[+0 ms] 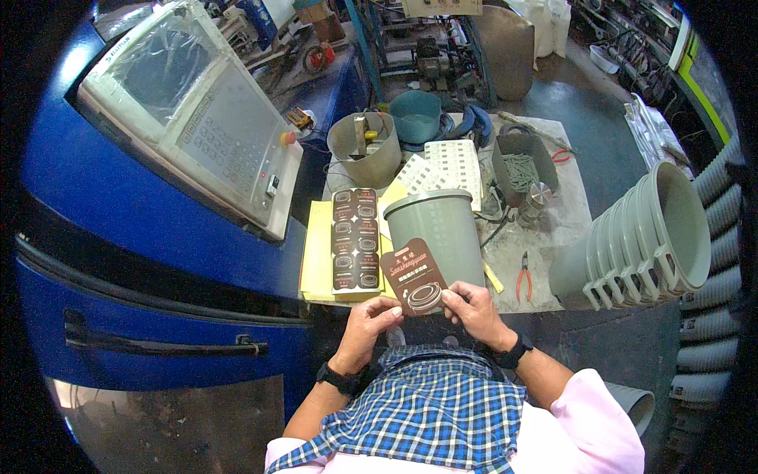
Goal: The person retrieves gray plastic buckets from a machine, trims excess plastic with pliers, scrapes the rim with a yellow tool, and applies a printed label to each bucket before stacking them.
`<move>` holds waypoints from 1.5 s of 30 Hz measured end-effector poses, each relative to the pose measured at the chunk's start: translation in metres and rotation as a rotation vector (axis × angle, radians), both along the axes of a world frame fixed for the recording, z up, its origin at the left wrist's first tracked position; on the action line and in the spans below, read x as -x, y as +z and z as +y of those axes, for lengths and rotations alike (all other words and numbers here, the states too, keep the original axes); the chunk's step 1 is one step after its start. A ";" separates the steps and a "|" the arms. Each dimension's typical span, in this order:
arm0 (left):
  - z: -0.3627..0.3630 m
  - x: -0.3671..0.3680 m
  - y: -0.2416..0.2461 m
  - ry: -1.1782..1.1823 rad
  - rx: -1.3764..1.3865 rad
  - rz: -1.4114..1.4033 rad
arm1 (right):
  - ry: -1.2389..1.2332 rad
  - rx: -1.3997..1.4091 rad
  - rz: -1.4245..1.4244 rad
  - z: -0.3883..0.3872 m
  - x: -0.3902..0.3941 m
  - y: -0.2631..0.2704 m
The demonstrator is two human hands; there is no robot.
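Note:
A brown printed label (414, 275) bearing writing and a drawing of coiled rings is stretched between my hands. My right hand (477, 314) pinches its lower right edge between thumb and fingers. At its lower left corner, my left hand (373, 326) has thumb and forefinger closed on the edge. Behind the label a grey-green plastic bucket (435, 222) lies on the table, its rim away from me, and the label covers part of its wall. To the left, a sheet of brown labels (355, 237) rests on yellow paper (317, 249).
Red-handled pliers (524, 278) lie on the worktable (545, 237), near a metal cylinder (536, 201). A stack of nested grey-green buckets (633, 237) juts out at the right. On the left stands a blue machine with a control panel (219, 130). Several containers (361, 148) occupy the table's back.

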State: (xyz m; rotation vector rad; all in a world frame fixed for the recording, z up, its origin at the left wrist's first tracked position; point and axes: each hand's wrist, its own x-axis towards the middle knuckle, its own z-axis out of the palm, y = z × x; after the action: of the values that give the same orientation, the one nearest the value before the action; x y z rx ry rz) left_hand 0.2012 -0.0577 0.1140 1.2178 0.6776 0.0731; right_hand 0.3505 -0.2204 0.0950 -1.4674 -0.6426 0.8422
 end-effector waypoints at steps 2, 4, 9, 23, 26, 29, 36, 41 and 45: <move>-0.002 -0.002 -0.001 0.033 -0.015 -0.053 | 0.000 -0.006 0.012 -0.001 -0.001 -0.001; -0.003 -0.004 -0.001 0.039 -0.067 -0.052 | -0.004 0.013 -0.002 0.000 -0.001 -0.003; -0.004 -0.011 0.003 0.064 -0.118 -0.077 | -0.002 0.021 -0.043 0.000 -0.002 -0.003; 0.000 -0.027 -0.021 0.253 -0.091 0.115 | -0.254 0.012 -0.524 -0.011 0.004 -0.016; 0.004 -0.034 -0.029 0.189 -0.044 0.180 | -0.204 0.120 -0.068 -0.029 -0.004 -0.027; 0.001 -0.055 -0.037 -0.023 0.235 0.049 | -0.127 0.046 -0.038 -0.037 -0.003 -0.036; 0.013 -0.095 -0.040 0.037 0.172 -0.012 | -0.204 0.210 -0.033 -0.029 -0.005 -0.055; 0.030 -0.129 -0.069 0.008 -0.532 0.095 | -0.244 0.262 -0.059 -0.008 -0.023 -0.071; 0.052 -0.157 -0.095 -0.001 -0.866 0.125 | -0.326 0.388 -0.150 0.014 -0.043 -0.088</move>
State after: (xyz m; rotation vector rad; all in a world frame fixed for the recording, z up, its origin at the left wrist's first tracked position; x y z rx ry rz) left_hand 0.3583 -0.0061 0.0186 2.0644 0.7818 0.3153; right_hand 0.3937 -0.2059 0.0067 -1.9390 -0.3424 0.6257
